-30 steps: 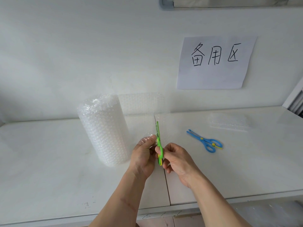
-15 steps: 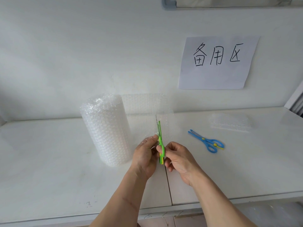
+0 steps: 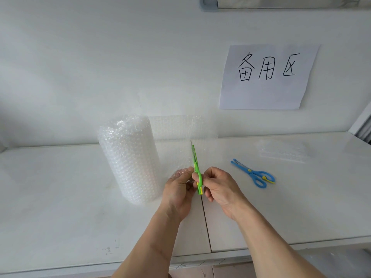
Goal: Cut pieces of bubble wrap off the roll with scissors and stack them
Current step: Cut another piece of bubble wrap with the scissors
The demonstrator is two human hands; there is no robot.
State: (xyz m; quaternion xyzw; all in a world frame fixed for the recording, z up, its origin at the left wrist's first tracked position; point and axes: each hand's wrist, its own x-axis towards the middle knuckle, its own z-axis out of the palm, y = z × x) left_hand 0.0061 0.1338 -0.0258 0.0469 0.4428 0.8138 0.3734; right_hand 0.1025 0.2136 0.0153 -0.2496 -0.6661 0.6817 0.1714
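A roll of bubble wrap (image 3: pixel 129 157) stands upright on the white table (image 3: pixel 60 197), left of centre. A loose sheet (image 3: pixel 176 129) runs from its top right edge to the right, held upright. My left hand (image 3: pixel 179 187) pinches the sheet's lower edge. My right hand (image 3: pixel 219 185) grips green scissors (image 3: pixel 196 167), whose blades point up into the sheet, nearly closed. A low stack of cut bubble wrap pieces (image 3: pixel 283 150) lies flat at the back right of the table.
Blue scissors (image 3: pixel 254 173) lie on the table right of my hands. A paper sign (image 3: pixel 269 77) with handwritten characters hangs on the wall. A seam (image 3: pixel 205 223) splits the tabletop below my hands. The front edge runs close below my forearms.
The green scissors have crept slightly upward through the sheet. Both hands stay almost where they were.
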